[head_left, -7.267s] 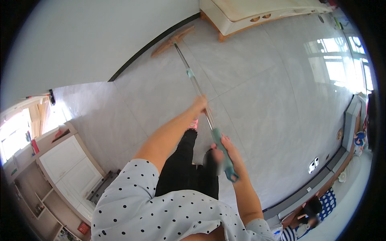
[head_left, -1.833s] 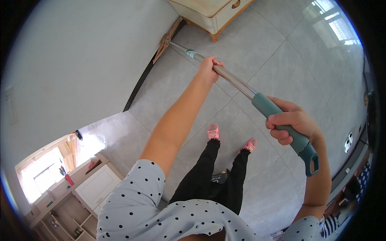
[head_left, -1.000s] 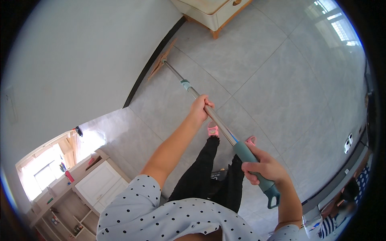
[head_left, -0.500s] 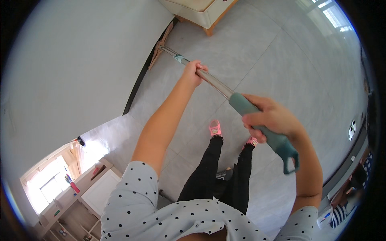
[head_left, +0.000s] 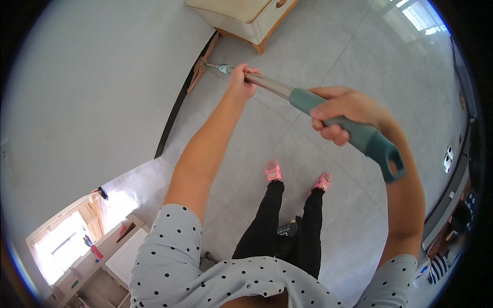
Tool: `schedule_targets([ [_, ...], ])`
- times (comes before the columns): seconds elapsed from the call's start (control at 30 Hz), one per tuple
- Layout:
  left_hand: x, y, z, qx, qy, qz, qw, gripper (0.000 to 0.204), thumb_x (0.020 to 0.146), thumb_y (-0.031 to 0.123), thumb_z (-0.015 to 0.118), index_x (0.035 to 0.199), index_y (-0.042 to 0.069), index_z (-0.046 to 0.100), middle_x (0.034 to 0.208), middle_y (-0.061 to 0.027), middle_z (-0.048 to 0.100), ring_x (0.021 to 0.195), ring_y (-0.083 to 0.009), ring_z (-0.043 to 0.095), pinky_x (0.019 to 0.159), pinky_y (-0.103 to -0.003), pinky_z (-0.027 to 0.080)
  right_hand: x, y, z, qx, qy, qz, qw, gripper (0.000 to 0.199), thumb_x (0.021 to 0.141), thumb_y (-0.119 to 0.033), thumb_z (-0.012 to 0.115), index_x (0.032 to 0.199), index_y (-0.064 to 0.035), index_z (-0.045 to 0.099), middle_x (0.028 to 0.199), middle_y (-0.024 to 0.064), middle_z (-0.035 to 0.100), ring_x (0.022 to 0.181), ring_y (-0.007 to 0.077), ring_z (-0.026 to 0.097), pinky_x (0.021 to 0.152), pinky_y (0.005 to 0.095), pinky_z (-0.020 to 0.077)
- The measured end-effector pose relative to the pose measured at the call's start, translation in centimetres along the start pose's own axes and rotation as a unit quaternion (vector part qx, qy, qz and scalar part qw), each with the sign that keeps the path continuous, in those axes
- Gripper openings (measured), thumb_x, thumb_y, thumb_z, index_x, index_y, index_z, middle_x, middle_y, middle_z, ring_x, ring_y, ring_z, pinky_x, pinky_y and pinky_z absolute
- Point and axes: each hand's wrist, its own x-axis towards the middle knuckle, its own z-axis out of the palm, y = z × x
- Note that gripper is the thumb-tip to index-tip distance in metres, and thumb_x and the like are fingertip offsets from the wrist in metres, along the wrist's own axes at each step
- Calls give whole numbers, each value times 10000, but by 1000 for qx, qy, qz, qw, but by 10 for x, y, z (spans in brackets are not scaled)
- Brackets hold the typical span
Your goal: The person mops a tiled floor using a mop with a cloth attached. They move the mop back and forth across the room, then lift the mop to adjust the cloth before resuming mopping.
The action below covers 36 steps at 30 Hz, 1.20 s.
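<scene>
A mop with a long metal pole (head_left: 272, 84) and a green plastic handle (head_left: 328, 115) slants across the view from upper left to right. Around the pole, near its lower end, my left hand (head_left: 243, 81) is closed. Higher up, my right hand (head_left: 349, 114) wraps round the green grip, whose looped end (head_left: 394, 163) sticks out past it. The brownish mop head (head_left: 198, 69) lies on the floor along the dark baseboard, against the wall.
To the left rises a pale wall (head_left: 102, 92). A cream cabinet with wooden legs (head_left: 246, 28) stands just beyond the mop head. Under me are grey floor tiles (head_left: 359, 77) and my pink shoes (head_left: 273, 171). A shelf unit (head_left: 102, 277) is at lower left.
My right hand and the green handle have moved up and right, so the pole lies flatter. My left hand has shifted slightly up. The mop head remains along the baseboard.
</scene>
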Motion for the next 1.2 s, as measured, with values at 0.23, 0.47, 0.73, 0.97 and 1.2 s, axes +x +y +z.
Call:
schedule_targets([
  [0.23, 1, -16, -11, 35, 55, 34, 997, 202, 733, -13, 432, 619, 71, 288, 595, -56, 326, 535, -177, 373, 587, -329, 413, 9, 0, -23, -23, -59, 64, 996, 455, 757, -14, 512, 1176, 42, 344, 685, 67, 467, 468, 63, 431, 353, 178, 373],
  [0.47, -84, 34, -151, 80, 150, 78, 982, 198, 667, -31, 435, 591, 82, 292, 561, -26, 331, 527, -167, 394, 570, -310, 374, 75, 55, 25, 34, -249, 157, 955, 335, 744, 4, 507, 1066, 32, 420, 678, 53, 460, 490, 68, 425, 381, 195, 356],
  [0.73, -130, 52, -177, 0, 174, 59, 983, 231, 705, -53, 433, 604, 89, 282, 543, -15, 323, 499, -117, 374, 514, -268, 350, 59, 74, 79, 18, -229, 114, 967, 325, 739, -14, 497, 1055, 17, 427, 658, 43, 455, 467, 82, 430, 396, 215, 374],
  [0.97, -96, 23, -100, -9, 62, 16, 998, 249, 760, 2, 469, 605, 99, 300, 527, 1, 350, 481, -103, 378, 508, -247, 344, 8, 58, 83, -26, -111, 34, 993, 422, 743, -22, 487, 1145, 24, 366, 575, 30, 438, 449, 102, 452, 418, 230, 401],
  [1.2, -140, 41, -144, 55, 100, 33, 993, 288, 746, -6, 469, 548, 102, 291, 500, 10, 348, 468, -99, 371, 475, -224, 317, 26, 83, 109, -67, -202, 68, 975, 551, 755, -35, 482, 1259, -11, 263, 623, 48, 466, 472, 119, 497, 453, 252, 428],
])
